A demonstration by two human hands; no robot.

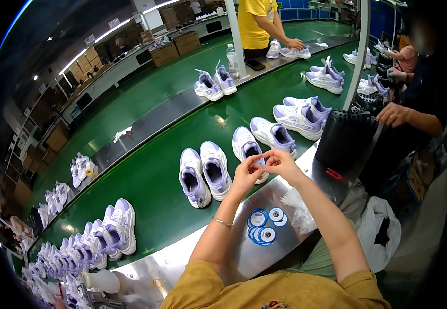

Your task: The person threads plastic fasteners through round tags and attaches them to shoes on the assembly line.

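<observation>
Fingertip work in hand: left hand [246, 174] and right hand [282, 166] pinched closed, tips meeting over white-lilac shoe [244, 140]; any held item unclear. Blue-rimmed discs [258, 218] on metal bench [244, 261]. Calls for fine control.

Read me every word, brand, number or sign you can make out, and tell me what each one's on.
No text is readable.
Blue-and-white discs: print too small.
Clear bottle: label too small.
Yellow shirt: chest print blurred.
Distant sign: too blurred.
</observation>
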